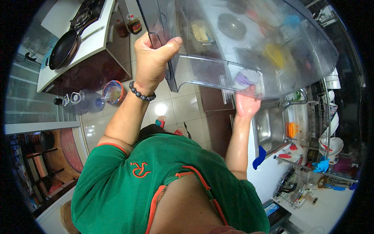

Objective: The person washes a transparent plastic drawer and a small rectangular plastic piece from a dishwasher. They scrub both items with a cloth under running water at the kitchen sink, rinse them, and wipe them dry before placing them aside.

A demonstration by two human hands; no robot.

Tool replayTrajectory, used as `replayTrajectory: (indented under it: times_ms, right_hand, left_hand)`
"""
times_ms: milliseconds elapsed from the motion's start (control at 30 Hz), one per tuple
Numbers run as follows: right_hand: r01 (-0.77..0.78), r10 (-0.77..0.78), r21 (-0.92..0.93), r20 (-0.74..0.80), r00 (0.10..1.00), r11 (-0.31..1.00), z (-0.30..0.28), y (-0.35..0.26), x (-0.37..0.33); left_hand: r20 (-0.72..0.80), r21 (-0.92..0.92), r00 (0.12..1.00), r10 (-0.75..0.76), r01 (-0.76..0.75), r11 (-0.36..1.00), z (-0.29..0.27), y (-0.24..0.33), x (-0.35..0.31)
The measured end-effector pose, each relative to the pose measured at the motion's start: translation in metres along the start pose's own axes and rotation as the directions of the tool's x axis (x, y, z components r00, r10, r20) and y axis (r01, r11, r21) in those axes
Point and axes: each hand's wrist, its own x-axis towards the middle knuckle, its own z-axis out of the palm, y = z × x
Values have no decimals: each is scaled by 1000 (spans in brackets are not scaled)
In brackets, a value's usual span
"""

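Observation:
A large clear plastic drawer [206, 64], like one from a refrigerator, is raised and tilted in front of me. My left hand [156, 54] grips its near left corner, the thumb lying over the edge. At the right part of the near wall, my right hand [248, 103] holds a crumpled purple cloth [244, 79] against the plastic. The cloth and my right fingertips show only through the clear wall, so I cannot tell exactly how the fingers close.
A steel sink [270, 126] with a faucet [294, 99] lies to the right, beside a loaded dish rack [327, 128]. At far left a frying pan [63, 49] sits by the stove. An orange-rimmed bucket [114, 93] and water jugs [87, 100] stand on the tiled floor [161, 107].

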Motion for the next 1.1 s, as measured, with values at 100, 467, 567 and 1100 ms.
replayTrajectory:
  times_ms: [100,467,567,1100]
  right_hand:
    - [-200,217,208,-60,974,958,3,66,-3]
    - [153,-149,-12,165,975,988,15,-41,8]
    - [-153,46,125,608,792,980,-40,-32,48]
    - [-68,98,-225,125,987,972,14,-72,5]
  left_hand:
    - [-68,-53,997,-22,18,998,12,-2,0]
    - [-102,14,994,45,-43,999,-7,-2,-4]
    - [-138,-25,990,-18,15,1000,5,-6,-2]
    - [-75,78,997,0,6,997,-35,1,3]
